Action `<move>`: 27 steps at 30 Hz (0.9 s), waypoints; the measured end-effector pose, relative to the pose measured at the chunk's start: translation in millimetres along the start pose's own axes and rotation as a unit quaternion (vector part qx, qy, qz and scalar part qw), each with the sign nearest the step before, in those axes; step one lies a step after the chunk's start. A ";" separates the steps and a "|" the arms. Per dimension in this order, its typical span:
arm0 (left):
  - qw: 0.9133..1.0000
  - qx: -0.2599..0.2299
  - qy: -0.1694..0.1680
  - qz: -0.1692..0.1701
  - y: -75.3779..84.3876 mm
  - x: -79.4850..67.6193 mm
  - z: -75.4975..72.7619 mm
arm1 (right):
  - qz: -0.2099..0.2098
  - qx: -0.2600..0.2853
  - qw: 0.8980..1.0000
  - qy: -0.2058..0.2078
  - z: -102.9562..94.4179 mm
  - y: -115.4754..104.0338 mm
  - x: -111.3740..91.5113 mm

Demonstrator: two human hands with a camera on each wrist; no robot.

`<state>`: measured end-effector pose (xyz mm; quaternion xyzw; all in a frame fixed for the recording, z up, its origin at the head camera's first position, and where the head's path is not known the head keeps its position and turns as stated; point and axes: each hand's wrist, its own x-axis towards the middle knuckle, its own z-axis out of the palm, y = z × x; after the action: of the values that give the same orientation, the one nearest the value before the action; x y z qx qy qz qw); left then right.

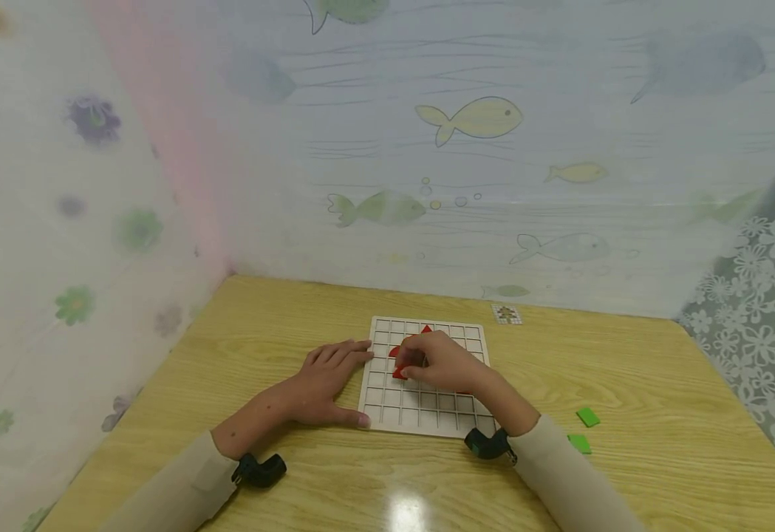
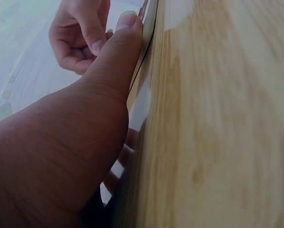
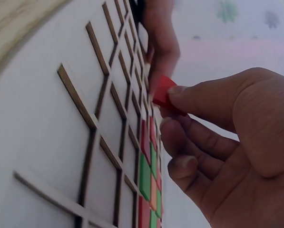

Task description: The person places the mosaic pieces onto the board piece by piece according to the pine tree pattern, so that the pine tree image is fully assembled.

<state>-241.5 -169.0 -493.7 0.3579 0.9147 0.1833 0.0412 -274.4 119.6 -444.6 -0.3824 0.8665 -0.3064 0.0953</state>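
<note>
A white board with a raised square grid lies on the wooden table. My right hand is over it, pinching a small red tile between thumb and fingers, just off the grid surface in the right wrist view. Set in the grid beyond are red, orange and green tiles, partly hidden from the head view by that hand; a red triangular tip shows above it. My left hand rests palm down along the board's left edge, fingers extended, the thumb at its near left corner.
Two loose green tiles lie on the table right of the board, near the right sleeve. A small card with a gridded picture lies behind the board's far right corner. Fish-patterned fabric hangs along the table's back edge.
</note>
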 end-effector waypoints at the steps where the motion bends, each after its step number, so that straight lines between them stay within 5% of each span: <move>1: 1.000 -0.001 0.001 0.001 -0.2 0.0 0.0 | 0.001 -0.002 1.000 0.002 1.6 -0.9 1.3; 27: 0.999 0.025 0.018 0.009 1.9 -0.5 -1.3 | 0.002 0.007 1.000 0.020 20.9 -5.8 2.1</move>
<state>-240.2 -168.4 -491.9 0.3634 0.9164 0.1674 0.0144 -264.1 105.5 -457.5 -0.3735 0.8670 -0.3197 0.0808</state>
